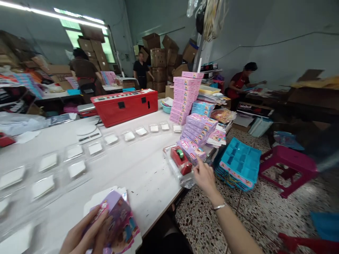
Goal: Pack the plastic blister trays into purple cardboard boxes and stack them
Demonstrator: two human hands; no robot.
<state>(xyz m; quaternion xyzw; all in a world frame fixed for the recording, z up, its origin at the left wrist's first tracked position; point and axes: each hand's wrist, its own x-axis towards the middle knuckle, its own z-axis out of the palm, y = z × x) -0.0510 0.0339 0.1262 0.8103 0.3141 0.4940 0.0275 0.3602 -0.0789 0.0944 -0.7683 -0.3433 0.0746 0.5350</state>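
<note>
At the near edge of the table, my left hand (pixel 91 229) is closed on a purple and pink printed carton (pixel 120 220), and white flaps show behind it. My right hand (pixel 205 176) reaches out past the table's edge. Its index finger is stretched to the end of a purple box (pixel 191 149), and I cannot tell whether it touches. The other fingers are loosely bent, with nothing seen in them. Left of that box sits a red tape dispenser (pixel 181 160) with a green roll. Both rest on a plastic-wrapped stack. More purple boxes (pixel 198 127) are piled just behind.
Clear plastic trays with white pads (pixel 76 169) line the white table (pixel 137 162). Beyond are a white scale (pixel 88 134), a red machine (pixel 127 107) and tall pink box stacks (pixel 184 95). Blue trays (pixel 239 162) and a magenta stool (pixel 288 165) stand right. Three people are farther back.
</note>
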